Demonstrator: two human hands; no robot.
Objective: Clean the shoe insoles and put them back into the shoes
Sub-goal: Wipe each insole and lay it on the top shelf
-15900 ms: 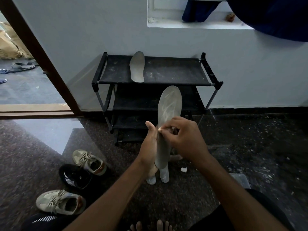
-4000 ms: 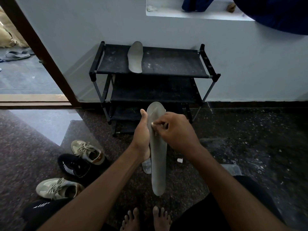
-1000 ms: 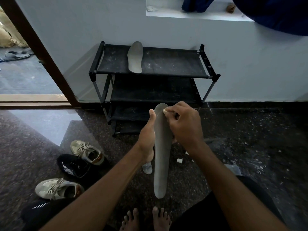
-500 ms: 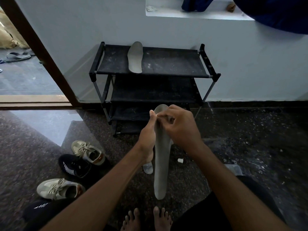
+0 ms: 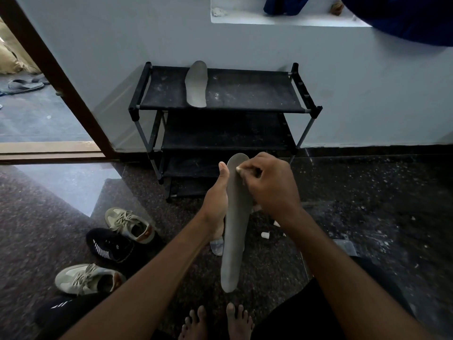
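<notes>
Insole (image 5: 232, 229) number one is held upright in front of the body. It's gripped along its left edge by the left hand (image 5: 217, 204), thumb laid up the side and fingers tucked behind, probably so the face is kept flat and stiff for rubbing. A small white piece (image 5: 237, 169) (cloth or eraser, can't be told) is pinched in the curled fingers of the right hand (image 5: 267, 185) and pressed onto the insole near its top end. So cleaning looks to be in hand, with nothing refitted yet.

Further out, a second insole (image 5: 196, 87) is laid on the top shelf of the black shoe rack (image 5: 257, 94), likely parked there off the gritty floor (image 5: 367, 204). A beige shoe (image 5: 130, 224), a black shoe (image 5: 110, 245) and a second beige shoe (image 5: 85, 278) are left on the floor to the left, handy for later.
</notes>
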